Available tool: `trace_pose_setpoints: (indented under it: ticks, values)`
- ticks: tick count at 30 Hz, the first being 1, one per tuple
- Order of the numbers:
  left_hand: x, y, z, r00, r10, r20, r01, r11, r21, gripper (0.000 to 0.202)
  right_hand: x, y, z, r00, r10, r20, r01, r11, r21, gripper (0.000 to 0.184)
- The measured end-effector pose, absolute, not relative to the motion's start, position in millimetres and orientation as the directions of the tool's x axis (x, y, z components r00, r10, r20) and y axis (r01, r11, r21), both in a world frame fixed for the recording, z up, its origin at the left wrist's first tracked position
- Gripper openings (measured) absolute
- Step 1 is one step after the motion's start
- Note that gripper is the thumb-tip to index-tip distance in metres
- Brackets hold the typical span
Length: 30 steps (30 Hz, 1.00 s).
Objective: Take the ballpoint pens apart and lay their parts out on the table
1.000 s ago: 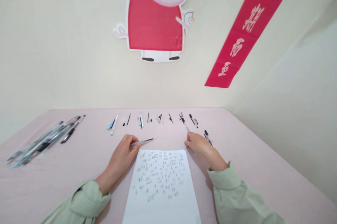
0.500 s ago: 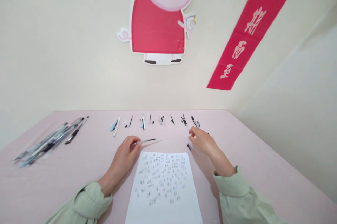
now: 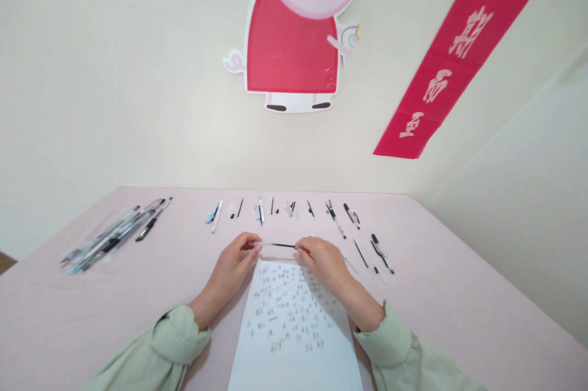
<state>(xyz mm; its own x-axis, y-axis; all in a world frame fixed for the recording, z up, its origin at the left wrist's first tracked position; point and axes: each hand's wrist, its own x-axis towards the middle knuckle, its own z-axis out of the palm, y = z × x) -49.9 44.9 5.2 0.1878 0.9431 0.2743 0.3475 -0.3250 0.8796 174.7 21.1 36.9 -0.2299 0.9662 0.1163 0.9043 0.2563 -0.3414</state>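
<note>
A thin pen refill (image 3: 282, 246), clear at one end and dark along the other, lies level between my hands above the top edge of the paper. My left hand (image 3: 236, 262) pinches its clear end. At the dark end, the fingers of my right hand (image 3: 324, 261) are closed on the tip. Below them is a white sheet of paper (image 3: 294, 354) covered in handwritten marks. Just right of my right hand lie a dark refill (image 3: 361, 254) and a black-capped pen (image 3: 381, 253), with small clear parts beside them.
A heap of pens (image 3: 114, 235) lies at the left of the pink table (image 3: 174, 280). Several pens and pen parts form a row along the back, among them a white pen (image 3: 217, 216) and a black pen (image 3: 337, 219). A wall stands behind.
My right hand has moved left from the pen parts at the right and taken the dark end of the refill. My left hand keeps its hold. The view has shifted slightly left.
</note>
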Motion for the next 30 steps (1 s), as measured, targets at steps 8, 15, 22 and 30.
trace_pose_setpoints:
  ticks: [8,15,22,30]
  values:
    - [-54.9,53.6,-3.9,0.108,0.969,0.221,0.349,-0.245,0.905,0.026,227.6,-0.5,50.1,-0.046,0.993,0.107,0.937,0.080,-0.339,0.031]
    - [-54.4,54.0,-4.1,0.121,0.972,0.202,0.383,-0.234,0.894,0.031,234.7,-32.8,38.3,0.141,0.982,0.130,0.935,-0.089,-0.343,0.028]
    - [-52.9,54.0,-1.9,0.124,0.972,0.201,0.432,-0.235,0.871,0.033,242.4,-49.7,24.9,0.205,0.974,0.099,0.912,-0.153,-0.380,0.018]
    - [-52.2,51.0,3.3,0.130,0.972,0.196,0.438,-0.234,0.868,0.034,238.9,-44.4,10.1,0.223,0.970,0.100,0.946,-0.190,-0.263,0.006]
